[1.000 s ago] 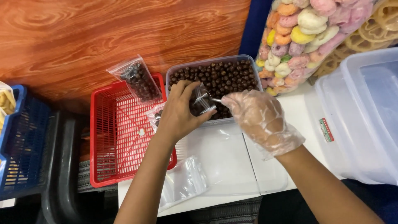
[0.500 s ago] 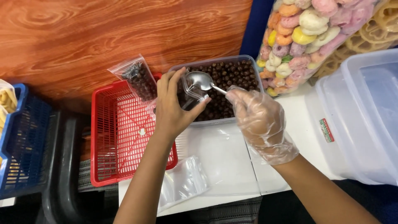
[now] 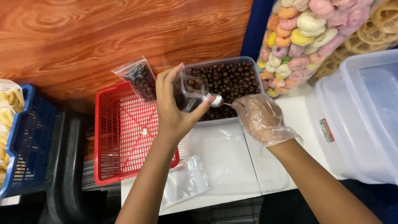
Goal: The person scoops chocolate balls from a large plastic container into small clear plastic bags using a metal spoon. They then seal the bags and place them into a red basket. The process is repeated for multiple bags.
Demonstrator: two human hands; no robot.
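My left hand (image 3: 176, 105) holds a small clear plastic bag (image 3: 191, 89) upright and open at its top. My right hand (image 3: 260, 119), in a thin clear glove, grips a metal spoon (image 3: 217, 100) whose bowl sits at the bag's mouth. Just behind them a clear tub (image 3: 253, 68) is full of small dark brown balls. A filled, sealed bag of the same balls (image 3: 140, 79) leans at the far corner of a red mesh basket (image 3: 120, 137).
Empty clear bags (image 3: 186, 180) lie on the white table (image 3: 306, 120) near its front edge. A large clear lidded bin (image 3: 365, 116) stands at right, a big bag of colourful ring snacks (image 3: 306, 37) behind it. A blue basket (image 3: 27, 141) sits at left.
The spoon has dropped from above the tub to the mouth of the bag. My left hand has opened its fingers and tilted the bag upright.
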